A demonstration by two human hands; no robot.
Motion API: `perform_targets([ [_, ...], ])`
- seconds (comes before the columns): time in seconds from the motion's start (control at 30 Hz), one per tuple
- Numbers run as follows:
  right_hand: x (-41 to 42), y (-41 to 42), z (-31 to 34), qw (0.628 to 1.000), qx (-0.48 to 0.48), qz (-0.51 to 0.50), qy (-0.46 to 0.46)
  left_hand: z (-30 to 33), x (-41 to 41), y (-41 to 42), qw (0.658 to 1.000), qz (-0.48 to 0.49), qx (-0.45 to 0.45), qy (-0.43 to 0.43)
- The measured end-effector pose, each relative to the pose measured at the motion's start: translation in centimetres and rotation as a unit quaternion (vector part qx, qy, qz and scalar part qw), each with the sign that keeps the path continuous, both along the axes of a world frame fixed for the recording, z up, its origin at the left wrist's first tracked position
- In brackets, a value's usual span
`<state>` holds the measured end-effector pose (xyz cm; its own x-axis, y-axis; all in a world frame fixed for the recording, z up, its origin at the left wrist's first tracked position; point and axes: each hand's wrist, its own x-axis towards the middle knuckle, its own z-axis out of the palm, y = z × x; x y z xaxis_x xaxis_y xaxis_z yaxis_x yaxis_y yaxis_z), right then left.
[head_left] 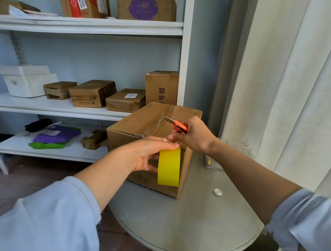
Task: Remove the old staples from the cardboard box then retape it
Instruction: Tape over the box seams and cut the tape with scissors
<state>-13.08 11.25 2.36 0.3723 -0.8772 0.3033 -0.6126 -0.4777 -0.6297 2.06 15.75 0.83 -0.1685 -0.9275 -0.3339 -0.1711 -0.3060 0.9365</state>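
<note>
Two light blue sleeves (51, 219) frame the round grey surface (183, 228), where one cardboard box (142, 126) stands. The left hand (150, 154) has its grip closed around one yellow tape roll (169, 167) against the box front; the right hand (191, 135) pinches orange-handled scissors (177, 125) over the taped top seam. Behind, a shelf (57, 108) carries four small cartons, one printed "号箱" (162, 88).

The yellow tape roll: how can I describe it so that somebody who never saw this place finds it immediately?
Start at the round grey table and the big cardboard box standing on it. At the box's near side, the left hand holds the tape roll upright. It is the only bright yellow ring here; the right hand holds an orange-handled cutter instead.
</note>
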Motion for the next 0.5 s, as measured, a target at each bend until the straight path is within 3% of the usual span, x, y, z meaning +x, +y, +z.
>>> perform_targets([
  [0.2, 0.3, 1.1, 0.3, 0.998, -0.011, 0.028, 0.046, -0.2, -0.1, 0.0, 1.000, 0.019, 0.013, 0.001],
  [0.33, -0.7, 1.6, 4.6, 0.990, -0.021, -0.011, -0.137, -4.0, 1.1, 0.8, 0.992, 0.018, 0.037, -0.117],
  [0.43, -1.7, 1.8, 8.3, 0.989, -0.070, -0.022, -0.125, -6.7, 1.9, 0.9, 0.995, 0.059, 0.035, -0.075],
  [0.5, -1.1, 1.9, 7.5, 0.994, -0.042, -0.020, -0.096, -7.3, 1.7, 0.6, 0.994, 0.092, 0.017, -0.064],
])
